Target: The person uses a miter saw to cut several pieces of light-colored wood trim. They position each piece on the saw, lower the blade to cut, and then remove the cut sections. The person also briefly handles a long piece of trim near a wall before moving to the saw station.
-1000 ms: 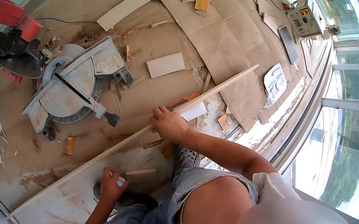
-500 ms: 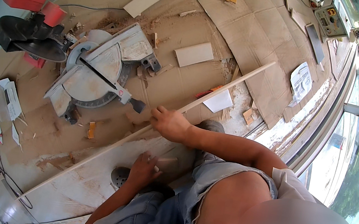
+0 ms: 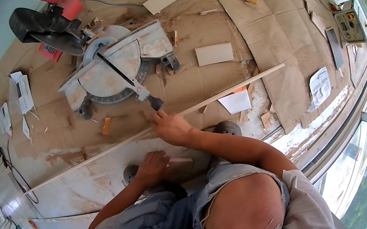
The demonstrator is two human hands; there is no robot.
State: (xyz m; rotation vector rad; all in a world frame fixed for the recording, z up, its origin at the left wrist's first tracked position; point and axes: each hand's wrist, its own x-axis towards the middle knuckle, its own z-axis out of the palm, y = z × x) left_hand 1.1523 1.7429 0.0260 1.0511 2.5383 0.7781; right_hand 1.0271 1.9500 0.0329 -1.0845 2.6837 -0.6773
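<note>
A long, thin wooden strip (image 3: 232, 90) runs slantwise from the upper right to the lower left. My right hand (image 3: 172, 128) is closed around it near its middle, just right of the miter saw's black handle knob (image 3: 155, 103). The red and black miter saw (image 3: 118, 68) has its head raised to the left. Lower down, my left hand (image 3: 154, 165) hangs over my shoe (image 3: 130, 174) with its fingers curled. A small pale thing seems to be in them, mostly hidden. Beside these fingers a short wooden stick (image 3: 181, 160) shows; whether they touch it, I cannot tell.
Cardboard sheets (image 3: 275, 37) with sawdust and offcuts cover the floor. A pale board (image 3: 213, 54) lies beyond the strip, near a white paper (image 3: 236, 101). Papers (image 3: 22, 93) and a black cable (image 3: 12, 165) are on the left. Sliding window frames (image 3: 336, 136) line the right side.
The view has shifted a little. My right hand and the strip have moved slightly left against the floor, nearer the saw's knob. My left hand has turned so its back shows more.
</note>
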